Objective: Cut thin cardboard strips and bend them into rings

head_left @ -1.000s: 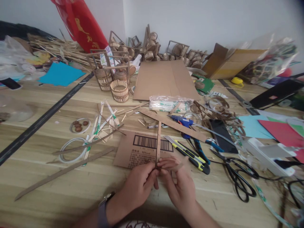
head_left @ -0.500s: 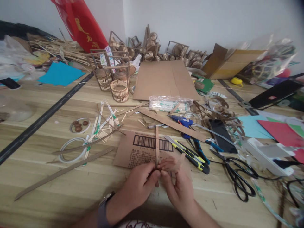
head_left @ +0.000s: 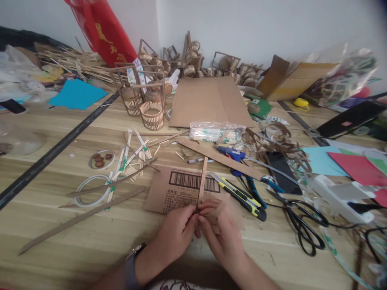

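Note:
A narrow brown cardboard strip [head_left: 203, 177] points away from me, its near end pinched between my two hands. My left hand [head_left: 178, 225], with a watch on the wrist, is closed on that end. Fingertips of my right hand [head_left: 222, 229] meet it from the other side, and a curled part of a strip shows by these fingers. Exactly how the strip folds is hidden by the fingers. Beneath lies a flat cardboard piece [head_left: 157, 189] printed with a barcode. A yellow and black utility knife [head_left: 242, 197] rests to the right of it.
On the right are black-handled scissors [head_left: 302, 225], a blue glue gun [head_left: 231, 153], a phone [head_left: 283, 171] and a tangle of brown strips. To the left lie tape rings [head_left: 79, 197], sticks and a long strip [head_left: 81, 219]. Small slatted buckets [head_left: 152, 117] and a cardboard sheet [head_left: 208, 100] stand farther back.
The strip's far end has swung slightly right and away from me. Both hands have shifted a little to the left, still closed together at its near end.

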`<state>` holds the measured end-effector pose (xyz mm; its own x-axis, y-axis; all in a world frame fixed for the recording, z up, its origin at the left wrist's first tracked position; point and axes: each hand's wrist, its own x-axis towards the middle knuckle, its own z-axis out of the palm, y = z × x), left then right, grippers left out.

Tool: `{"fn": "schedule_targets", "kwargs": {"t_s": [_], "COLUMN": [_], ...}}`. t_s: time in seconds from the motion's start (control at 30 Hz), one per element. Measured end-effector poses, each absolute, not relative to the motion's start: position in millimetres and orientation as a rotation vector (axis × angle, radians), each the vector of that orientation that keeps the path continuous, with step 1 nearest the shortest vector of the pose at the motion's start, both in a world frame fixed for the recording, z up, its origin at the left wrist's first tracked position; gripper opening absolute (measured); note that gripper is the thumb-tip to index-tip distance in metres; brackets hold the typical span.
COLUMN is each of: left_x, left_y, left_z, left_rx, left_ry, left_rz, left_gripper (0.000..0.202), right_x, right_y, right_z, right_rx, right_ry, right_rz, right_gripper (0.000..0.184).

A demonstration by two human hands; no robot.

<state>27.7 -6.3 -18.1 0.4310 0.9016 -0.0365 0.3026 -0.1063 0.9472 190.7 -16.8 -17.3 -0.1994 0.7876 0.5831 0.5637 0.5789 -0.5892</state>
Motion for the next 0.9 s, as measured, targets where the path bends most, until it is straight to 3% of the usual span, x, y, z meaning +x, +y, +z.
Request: {"fn": "schedule_targets", "kwargs": {"t_s": [0.5, 0.9], "left_x": [28.3, 28.6], "left_y": [-8.3, -7.1], "left_z": [-13.9, -13.1], "left_rx": [1.770, 1.635], "left_ry": [0.950, 1.069], "left_rz": [0.799, 0.755], "left_gripper": [0.037, 0.032], "right_x": [194.3, 191.0], "right_y": [-17.2, -14.8], "right_z": [-13.8, -11.2], "right_rx": [-1.156, -1.066], "right_ry": [-1.678, -1.813], "right_rz": [0.477, 0.414], "right_gripper": [0.013, 0.012]}}
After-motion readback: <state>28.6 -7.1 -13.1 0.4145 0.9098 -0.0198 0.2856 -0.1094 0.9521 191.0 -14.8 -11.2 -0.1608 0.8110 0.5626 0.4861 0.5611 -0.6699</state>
